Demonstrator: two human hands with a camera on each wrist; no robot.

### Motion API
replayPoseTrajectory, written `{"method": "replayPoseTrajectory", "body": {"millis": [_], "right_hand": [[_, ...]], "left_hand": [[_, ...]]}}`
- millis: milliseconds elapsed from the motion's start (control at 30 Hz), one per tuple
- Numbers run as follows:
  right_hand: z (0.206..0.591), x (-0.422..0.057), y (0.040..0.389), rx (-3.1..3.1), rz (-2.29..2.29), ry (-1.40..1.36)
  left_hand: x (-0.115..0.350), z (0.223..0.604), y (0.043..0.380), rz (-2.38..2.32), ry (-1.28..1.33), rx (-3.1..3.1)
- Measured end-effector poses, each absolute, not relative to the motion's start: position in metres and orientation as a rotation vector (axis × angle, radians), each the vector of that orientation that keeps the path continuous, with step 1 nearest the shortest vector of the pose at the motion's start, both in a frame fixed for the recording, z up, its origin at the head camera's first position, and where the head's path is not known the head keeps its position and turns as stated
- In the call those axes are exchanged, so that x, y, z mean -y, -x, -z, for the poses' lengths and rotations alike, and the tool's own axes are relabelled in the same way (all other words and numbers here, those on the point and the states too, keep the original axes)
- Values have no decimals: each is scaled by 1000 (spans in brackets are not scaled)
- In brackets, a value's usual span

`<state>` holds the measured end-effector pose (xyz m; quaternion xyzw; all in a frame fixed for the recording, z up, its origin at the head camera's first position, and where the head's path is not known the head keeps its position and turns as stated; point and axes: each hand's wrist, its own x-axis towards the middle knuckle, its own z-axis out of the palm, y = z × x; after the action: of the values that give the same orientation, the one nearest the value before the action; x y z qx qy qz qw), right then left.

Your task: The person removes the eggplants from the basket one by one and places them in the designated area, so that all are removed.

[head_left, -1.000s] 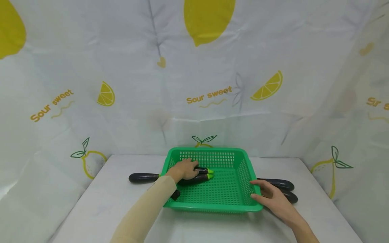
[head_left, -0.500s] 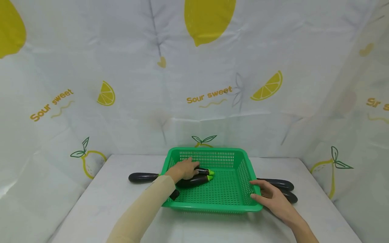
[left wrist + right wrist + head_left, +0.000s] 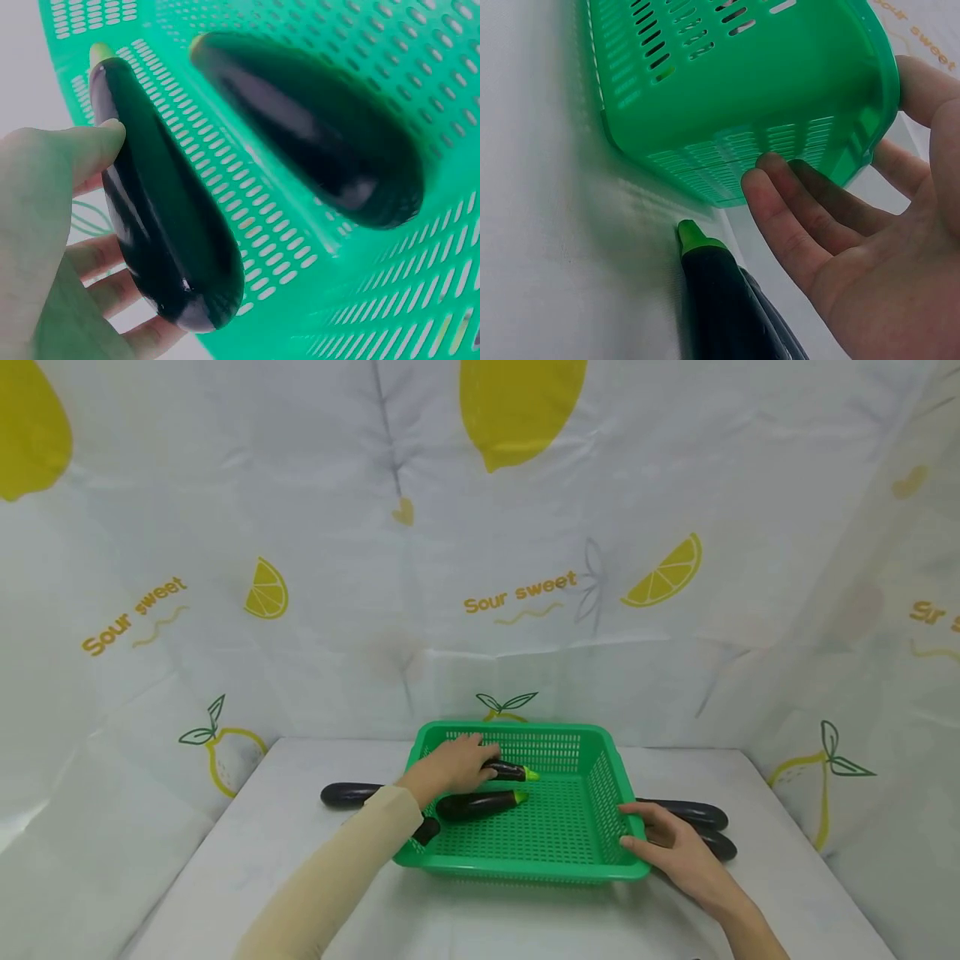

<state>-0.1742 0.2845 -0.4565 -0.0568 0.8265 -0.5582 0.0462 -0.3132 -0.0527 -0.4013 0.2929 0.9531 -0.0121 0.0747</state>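
Note:
My left hand (image 3: 453,763) holds a dark purple eggplant (image 3: 169,202) inside the green perforated basket (image 3: 517,866). In the left wrist view the thumb lies on the narrow part by its green stem, and the fingers curl behind it. A second eggplant (image 3: 480,806) lies on the basket floor, apart from the held one. On the basket's right rim my right hand (image 3: 678,853) has its thumb and index finger, gripping the edge. Its other fingers spread beside the outer wall, as the right wrist view shows.
Two eggplants, a rear one (image 3: 693,813) and a front one (image 3: 717,843), lie right of the basket, partly behind my right hand. Another eggplant (image 3: 348,794) lies to the left, partly covered by my sleeve. A white lemon-print sheet (image 3: 337,652) hangs behind the white table (image 3: 247,860).
My left hand has moved up and back with the eggplant, opening a gap to the one on the basket floor. The basket's left front corner shifts slightly left; my right hand stays at the rim.

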Motion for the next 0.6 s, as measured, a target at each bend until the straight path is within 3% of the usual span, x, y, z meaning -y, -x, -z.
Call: {"method": "replayPoseTrajectory", "body": {"millis": [600], "right_hand": [[456, -283, 176, -2545, 1665, 138]], "left_hand": [[88, 363, 284, 53, -1082, -2943]]}}
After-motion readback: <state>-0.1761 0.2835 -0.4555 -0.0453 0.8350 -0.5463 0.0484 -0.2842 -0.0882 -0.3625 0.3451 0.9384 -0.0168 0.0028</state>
